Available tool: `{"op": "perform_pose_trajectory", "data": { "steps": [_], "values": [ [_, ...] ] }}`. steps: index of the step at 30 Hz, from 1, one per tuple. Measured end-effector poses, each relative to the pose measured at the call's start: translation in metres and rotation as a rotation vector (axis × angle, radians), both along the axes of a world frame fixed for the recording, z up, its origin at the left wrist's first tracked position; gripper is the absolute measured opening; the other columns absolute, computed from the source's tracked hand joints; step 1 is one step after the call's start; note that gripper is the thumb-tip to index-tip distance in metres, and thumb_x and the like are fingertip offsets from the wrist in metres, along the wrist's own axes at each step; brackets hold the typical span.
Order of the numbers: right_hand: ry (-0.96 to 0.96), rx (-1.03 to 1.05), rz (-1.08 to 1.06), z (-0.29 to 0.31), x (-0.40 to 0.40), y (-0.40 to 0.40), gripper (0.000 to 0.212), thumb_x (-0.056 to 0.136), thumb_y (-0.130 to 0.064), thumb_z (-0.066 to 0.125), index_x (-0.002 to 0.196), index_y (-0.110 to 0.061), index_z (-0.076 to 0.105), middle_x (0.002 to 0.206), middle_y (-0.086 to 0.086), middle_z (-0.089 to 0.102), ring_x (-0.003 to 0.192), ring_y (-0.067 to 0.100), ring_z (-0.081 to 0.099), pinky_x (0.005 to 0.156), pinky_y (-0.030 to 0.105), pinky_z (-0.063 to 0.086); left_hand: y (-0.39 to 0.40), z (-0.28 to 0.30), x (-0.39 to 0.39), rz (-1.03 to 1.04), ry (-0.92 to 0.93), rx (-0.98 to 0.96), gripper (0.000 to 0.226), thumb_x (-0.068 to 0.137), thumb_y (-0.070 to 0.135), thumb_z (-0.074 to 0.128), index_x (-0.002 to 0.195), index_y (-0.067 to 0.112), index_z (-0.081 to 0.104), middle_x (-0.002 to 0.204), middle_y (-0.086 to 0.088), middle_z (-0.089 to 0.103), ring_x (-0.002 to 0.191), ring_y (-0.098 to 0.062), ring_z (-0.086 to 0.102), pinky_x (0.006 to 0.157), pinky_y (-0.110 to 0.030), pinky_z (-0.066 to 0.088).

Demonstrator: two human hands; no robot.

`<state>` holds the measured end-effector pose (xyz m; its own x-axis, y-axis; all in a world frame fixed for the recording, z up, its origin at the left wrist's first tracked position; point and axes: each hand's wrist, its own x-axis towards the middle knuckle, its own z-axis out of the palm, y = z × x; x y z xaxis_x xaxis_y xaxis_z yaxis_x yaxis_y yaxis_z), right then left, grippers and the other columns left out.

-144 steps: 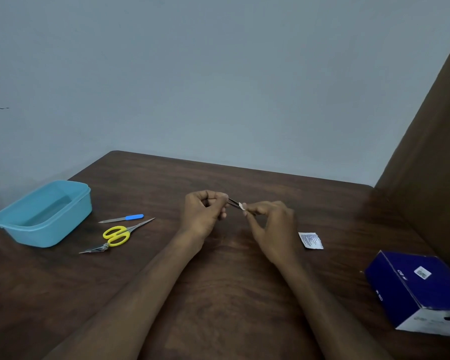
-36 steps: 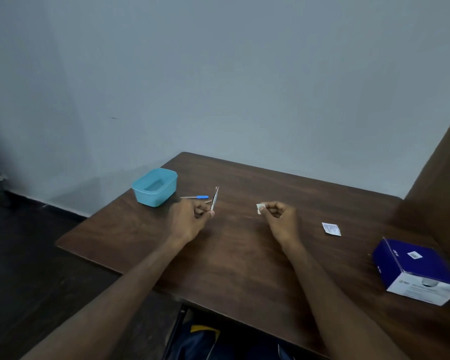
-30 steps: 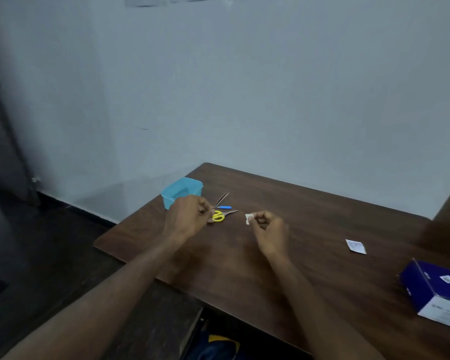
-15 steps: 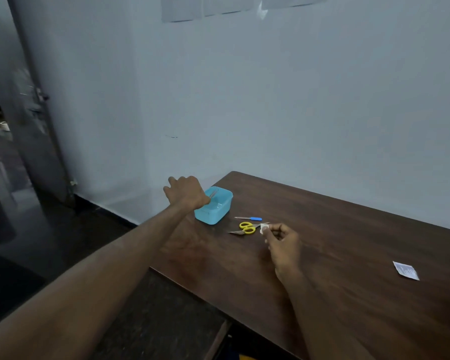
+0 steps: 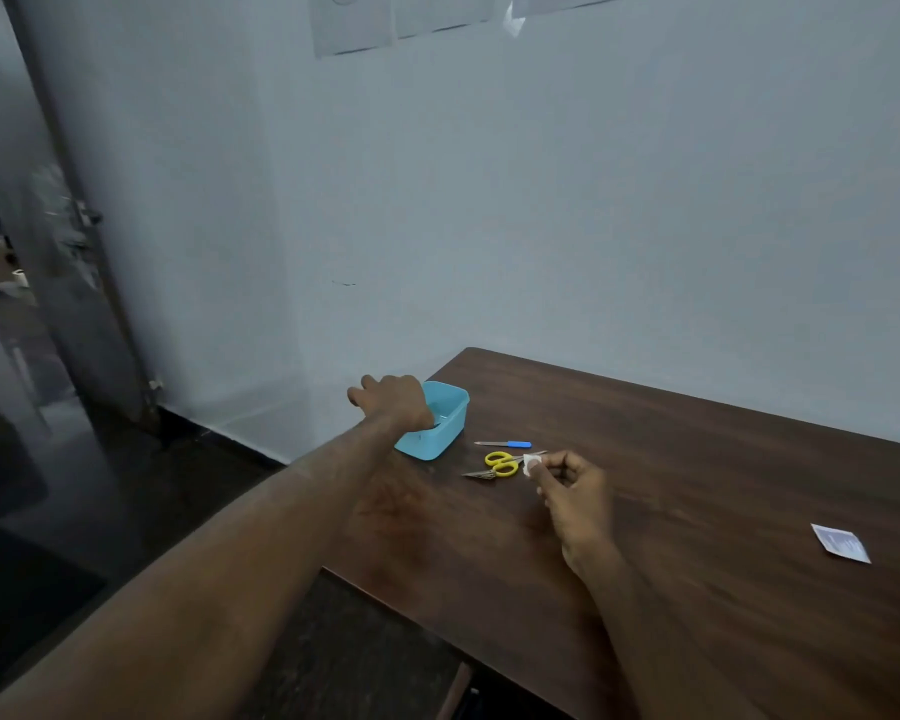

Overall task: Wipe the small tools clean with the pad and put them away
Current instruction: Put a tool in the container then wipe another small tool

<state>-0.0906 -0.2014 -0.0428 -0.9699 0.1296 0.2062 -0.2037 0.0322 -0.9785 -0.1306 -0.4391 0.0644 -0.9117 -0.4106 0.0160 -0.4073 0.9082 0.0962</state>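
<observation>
My left hand (image 5: 393, 402) reaches into the near end of the light blue container (image 5: 450, 415) at the table's left corner; its fingertips are hidden inside, and the tweezers are not visible. My right hand (image 5: 572, 491) pinches a small white pad (image 5: 532, 464) just right of the yellow-handled scissors (image 5: 502, 464). A nail file with a blue handle (image 5: 505, 444) lies between the scissors and the container. A small dark metal tool (image 5: 480, 475) lies at the scissors' left end.
An opened white sachet (image 5: 840, 544) lies far right on the brown wooden table (image 5: 697, 485). The table's left edge drops to a dark floor (image 5: 74, 511), and a pale wall stands close behind the table.
My left hand carried the tweezers leftwards from the wiping spot and has dipped down into the blue container. My right hand keeps the pad and has moved beside the scissors. The view swung left.
</observation>
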Motion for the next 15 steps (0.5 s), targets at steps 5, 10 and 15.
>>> {"op": "perform_pose_trajectory", "data": {
  "steps": [5,10,15],
  "values": [
    [0.004,-0.015,-0.008,-0.002,0.0,0.001,0.012,0.092,-0.016,0.082,0.081,-0.019,0.078,0.072,-0.002,0.075,0.063,0.007,0.061,0.061,0.031,0.049,0.019,0.013,0.008,-0.086,0.083,-0.337,0.042,0.095,0.04,0.073,0.13,0.021,0.063,0.129,-0.004,0.066,0.13,-0.03,0.056,0.114,-0.056,0.036],
    [0.023,-0.084,-0.069,-0.002,0.002,-0.001,0.013,0.092,-0.01,0.081,0.08,-0.014,0.076,0.068,-0.001,0.073,0.057,0.005,0.057,0.059,0.029,0.047,0.067,0.001,-0.006,-0.588,0.205,-0.254,0.03,0.101,0.011,0.064,0.128,0.019,0.075,0.13,-0.01,0.071,0.124,-0.032,0.065,0.096,-0.039,0.051],
    [0.005,-0.097,-0.083,-0.003,0.001,0.002,0.011,0.094,-0.012,0.078,0.084,-0.015,0.075,0.068,-0.001,0.072,0.056,0.004,0.055,0.06,0.03,0.045,0.089,-0.023,-0.02,-0.655,0.074,-0.095,0.027,0.099,0.008,0.067,0.122,0.018,0.077,0.124,-0.011,0.073,0.106,-0.034,0.073,0.082,-0.038,0.058]
  ]
}}
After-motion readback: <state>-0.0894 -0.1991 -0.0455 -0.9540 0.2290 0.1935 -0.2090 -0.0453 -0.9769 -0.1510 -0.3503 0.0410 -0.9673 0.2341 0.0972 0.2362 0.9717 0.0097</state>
